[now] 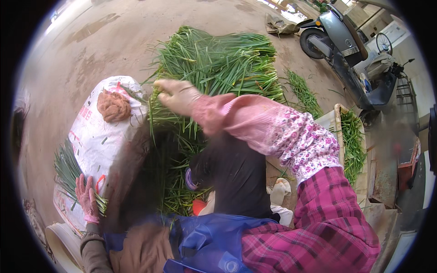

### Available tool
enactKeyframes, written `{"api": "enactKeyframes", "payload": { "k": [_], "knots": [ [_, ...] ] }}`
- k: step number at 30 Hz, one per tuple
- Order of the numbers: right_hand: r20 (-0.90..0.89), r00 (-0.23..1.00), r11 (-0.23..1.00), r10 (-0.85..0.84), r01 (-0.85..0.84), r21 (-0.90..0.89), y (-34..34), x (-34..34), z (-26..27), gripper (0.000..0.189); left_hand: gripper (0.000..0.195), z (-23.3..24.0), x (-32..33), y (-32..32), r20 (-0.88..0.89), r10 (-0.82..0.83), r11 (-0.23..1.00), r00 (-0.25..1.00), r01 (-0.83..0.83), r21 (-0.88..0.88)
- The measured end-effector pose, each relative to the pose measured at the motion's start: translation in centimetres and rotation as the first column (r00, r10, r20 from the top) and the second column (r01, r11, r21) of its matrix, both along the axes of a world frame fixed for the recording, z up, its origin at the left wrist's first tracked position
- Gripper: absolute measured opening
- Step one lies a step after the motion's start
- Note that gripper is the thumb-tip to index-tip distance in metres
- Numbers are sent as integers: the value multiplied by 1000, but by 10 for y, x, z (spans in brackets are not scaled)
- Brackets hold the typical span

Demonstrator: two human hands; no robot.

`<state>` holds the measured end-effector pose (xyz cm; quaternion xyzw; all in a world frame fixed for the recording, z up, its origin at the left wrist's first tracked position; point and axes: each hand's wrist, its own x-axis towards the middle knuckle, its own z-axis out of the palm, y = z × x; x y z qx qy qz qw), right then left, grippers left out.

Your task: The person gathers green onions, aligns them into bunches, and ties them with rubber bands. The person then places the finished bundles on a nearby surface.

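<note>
My left hand (88, 199), in a pink glove, lies over a bunch of long green leafy stalks (66, 169) on the near left part of a stuffed white sack (92, 136). Its fingers hold the bunch against the sack, with the pale cut ends showing to the right. My right hand (175, 95), in a pale glove and blurred, reaches out to the left edge of a big heap of similar green stalks (222, 61). Its fingers are apart, and no stalks show clearly in its grasp. A crumpled brown cloth (114, 105) sits on top of the sack.
More stalks (304, 92) lie on the ground right of the heap. A pale plastic crate (338, 133) holds cut greens at the right. Behind it stand an electric scooter (341, 44) and a cart. A white bucket (61, 242) is at the lower left. Loose greens (181, 194) surround my legs.
</note>
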<state>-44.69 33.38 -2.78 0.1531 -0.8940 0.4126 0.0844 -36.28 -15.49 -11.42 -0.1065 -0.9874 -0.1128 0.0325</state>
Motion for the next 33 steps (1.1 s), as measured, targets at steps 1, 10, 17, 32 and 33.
{"api": "enactKeyframes", "payload": {
  "k": [1,10,17,32,33],
  "knots": [
    [-39,975,975,-220,221,27,50,-5,3,50,45,1,-1,-1,8,-16,1000,1000,17,-19],
    [625,183,386,-759,900,205,203,-41,-4,100,52,13,-12,-2,125,-8,968,992,39,-250],
    [544,47,139,-838,982,128,189,-77,-31,74,58,44,-30,52,-162,-1,1000,987,3,10],
    [606,794,390,-59,577,-718,206,-52,-50,24,57,45,-97,351,56,-334,506,941,129,853],
    [638,754,431,-155,633,-643,194,-61,-47,30,61,41,-99,372,92,-339,492,936,93,866]
  ]
}}
